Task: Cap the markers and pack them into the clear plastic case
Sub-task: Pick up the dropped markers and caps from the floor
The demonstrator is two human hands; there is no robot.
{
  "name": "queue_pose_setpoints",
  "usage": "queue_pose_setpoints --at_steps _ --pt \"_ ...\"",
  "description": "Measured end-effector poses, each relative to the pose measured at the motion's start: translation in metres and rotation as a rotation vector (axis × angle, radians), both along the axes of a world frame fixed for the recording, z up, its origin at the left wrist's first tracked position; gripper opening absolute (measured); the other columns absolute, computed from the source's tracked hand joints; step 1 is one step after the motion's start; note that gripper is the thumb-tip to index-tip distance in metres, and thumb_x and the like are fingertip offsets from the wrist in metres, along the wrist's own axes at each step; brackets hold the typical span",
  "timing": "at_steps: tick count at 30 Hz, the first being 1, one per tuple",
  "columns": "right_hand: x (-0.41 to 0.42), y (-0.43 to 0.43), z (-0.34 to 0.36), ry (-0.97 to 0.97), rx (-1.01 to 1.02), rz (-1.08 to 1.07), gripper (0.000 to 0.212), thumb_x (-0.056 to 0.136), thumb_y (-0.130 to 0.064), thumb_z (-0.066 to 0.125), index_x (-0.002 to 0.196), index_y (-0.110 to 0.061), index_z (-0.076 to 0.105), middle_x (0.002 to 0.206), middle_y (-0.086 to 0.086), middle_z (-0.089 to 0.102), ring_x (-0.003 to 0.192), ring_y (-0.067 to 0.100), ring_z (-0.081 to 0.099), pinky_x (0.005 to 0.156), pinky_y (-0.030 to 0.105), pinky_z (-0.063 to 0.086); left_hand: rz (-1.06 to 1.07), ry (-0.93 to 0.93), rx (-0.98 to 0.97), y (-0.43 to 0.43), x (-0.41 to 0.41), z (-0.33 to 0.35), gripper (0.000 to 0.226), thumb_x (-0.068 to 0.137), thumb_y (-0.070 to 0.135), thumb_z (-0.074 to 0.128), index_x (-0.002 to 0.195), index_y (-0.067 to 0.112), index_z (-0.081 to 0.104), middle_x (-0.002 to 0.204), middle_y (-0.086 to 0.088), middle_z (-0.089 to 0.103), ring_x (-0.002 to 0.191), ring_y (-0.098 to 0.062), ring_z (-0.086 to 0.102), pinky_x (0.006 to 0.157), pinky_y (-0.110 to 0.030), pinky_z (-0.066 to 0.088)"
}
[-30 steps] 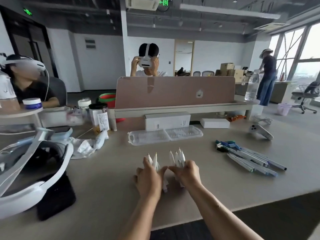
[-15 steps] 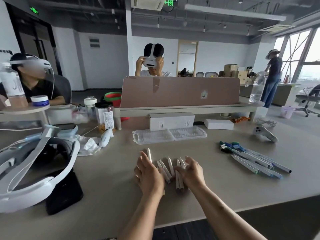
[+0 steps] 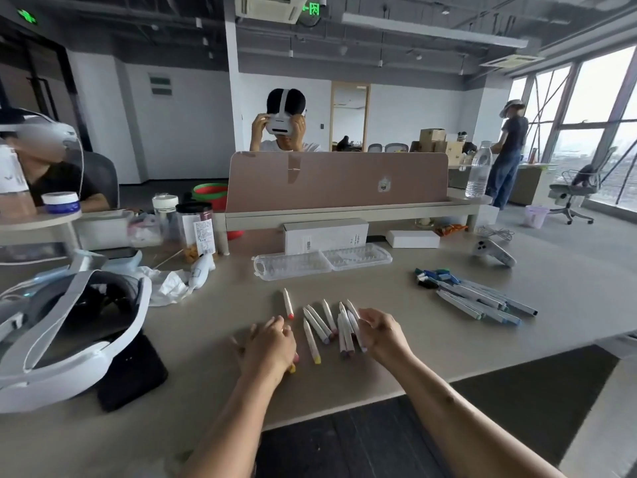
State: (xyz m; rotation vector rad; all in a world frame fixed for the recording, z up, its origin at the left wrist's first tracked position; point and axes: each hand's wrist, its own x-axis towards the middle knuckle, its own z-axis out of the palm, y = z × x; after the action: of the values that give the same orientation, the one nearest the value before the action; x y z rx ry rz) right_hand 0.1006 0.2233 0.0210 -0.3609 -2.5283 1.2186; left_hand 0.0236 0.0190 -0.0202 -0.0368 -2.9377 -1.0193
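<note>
Left hand (image 3: 272,343) palm down, fingers loose, low over the beige tabletop (image 3: 396,291); right hand (image 3: 382,334) loosely curled, nothing plainly gripped. Between both, just beside the right one: white plastic markers with coloured ends (image 3: 344,332), fanned flat, long axes pointing away toward the open clear plastic case (image 3: 322,262). Probably calls for gathering first.

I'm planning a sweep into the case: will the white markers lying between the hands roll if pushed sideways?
Likely yes: the white markers look like slim round barrels lying flat on the smooth table, so a sideways push may roll them. Slim and straight, they probably are rigid and light; pushed lengthwise, they should slide instead.
</note>
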Motion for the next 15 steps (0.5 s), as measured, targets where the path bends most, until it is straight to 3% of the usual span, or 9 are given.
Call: queue_pose_setpoints --at_steps 3,6,8,11,15 --pt "0.006 -0.004 -0.006 0.036 -0.021 -0.022 0.032 0.093 -0.016 0.052 0.122 -0.016 0.065 0.114 0.003 0.068 0.105 0.019 0.061 0.072 0.018 0.037 -0.010 0.006 -0.074 -0.004 0.021 -0.002 0.053 0.097 0.040 0.021 0.148 0.032 0.033 0.122 0.008 0.067 0.135 -0.022 0.045 0.120 -0.057 0.008" --pt "0.020 -0.006 -0.010 0.141 -0.030 -0.007 0.032 0.093 -0.015 0.054 0.123 -0.017 0.064 0.118 0.002 0.067 0.109 0.017 0.061 0.081 0.018 0.040 -0.073 0.039 -0.262 -0.002 0.034 0.007 0.056 0.104 0.033 0.021 0.157 0.021 0.009 0.159 0.005 0.030 0.151 -0.027 0.013 0.114 -0.063 -0.012" --pt "0.032 -0.004 -0.011 0.202 -0.022 0.013 0.029 0.094 -0.013 0.054 0.120 -0.019 0.066 0.112 -0.005 0.067 0.102 0.010 0.060 0.079 0.015 0.041 -0.105 0.067 -0.339 -0.004 0.025 0.013 0.054 0.106 0.030 0.020 0.157 0.016 0.009 0.165 0.006 0.013 0.153 -0.028 0.000 0.111 -0.064 -0.017" --pt "0.043 0.001 -0.013 0.243 -0.026 -0.003 0.026 0.095 -0.010 0.053 0.115 -0.018 0.068 0.104 -0.011 0.065 0.093 0.004 0.058 0.069 -0.002 0.037 -0.136 0.057 -0.332 -0.007 0.006 0.020 0.051 0.106 0.030 0.018 0.157 0.022 0.014 0.164 0.004 0.015 0.152 -0.030 0.006 0.113 -0.066 -0.013" --pt "0.042 0.004 -0.023 0.301 -0.065 -0.081 0.027 0.094 -0.002 0.050 0.109 -0.014 0.069 0.102 -0.003 0.069 0.088 0.008 0.062 0.066 -0.001 0.039 -0.205 0.061 -0.367 -0.006 -0.005 0.025 0.048 0.105 0.032 0.019 0.153 0.040 0.023 0.163 0.006 0.019 0.152 -0.030 0.010 0.114 -0.064 -0.013"
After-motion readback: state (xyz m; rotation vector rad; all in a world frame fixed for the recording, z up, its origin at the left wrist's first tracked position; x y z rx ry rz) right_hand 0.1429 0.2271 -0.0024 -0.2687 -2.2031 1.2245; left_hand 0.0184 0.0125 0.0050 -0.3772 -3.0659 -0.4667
